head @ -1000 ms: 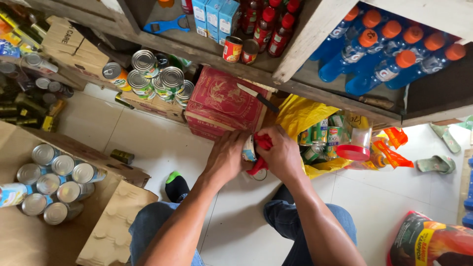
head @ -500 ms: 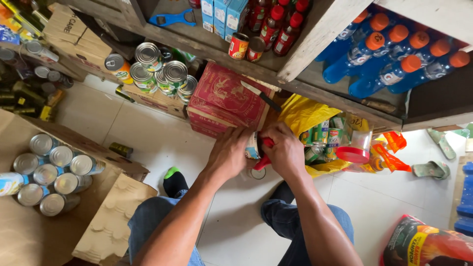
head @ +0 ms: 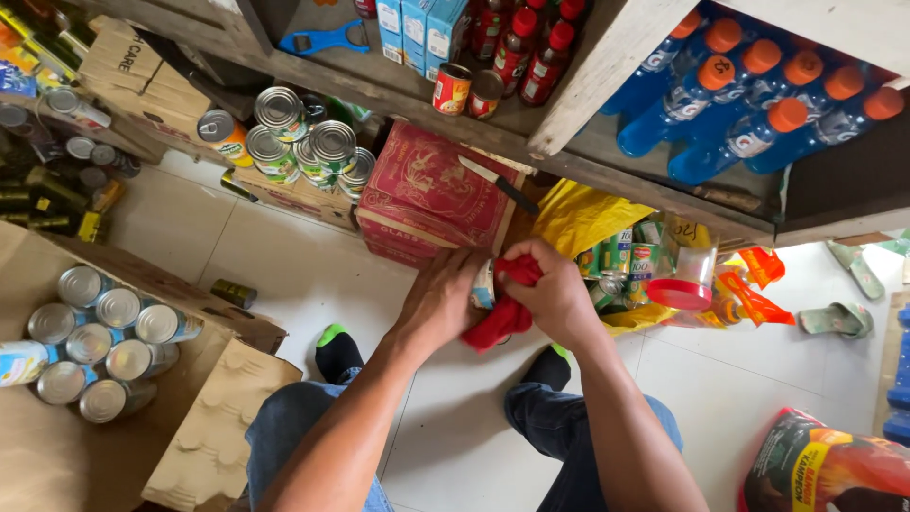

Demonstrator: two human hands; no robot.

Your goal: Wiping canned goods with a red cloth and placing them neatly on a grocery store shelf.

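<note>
At my left sat one open cardboard box holding nine tins lying on their sides, silver ends up, packed toward its upper left corner. Above my hands ran the wooden shelf; under its right end lay six blue bottles with orange caps, and near its front edge stood two small red tins, just beside four red-capped sauce bottles and three blue cartons. Below the shelf's front edge rested one red box with one knife lying across its top right corner, and one yellow bag of tins just right of it. My left hand was clamped around one small tin, held in the air above the tiled floor just in front of the red box. My right hand was closed on one red cloth, pressed against that tin.
</note>
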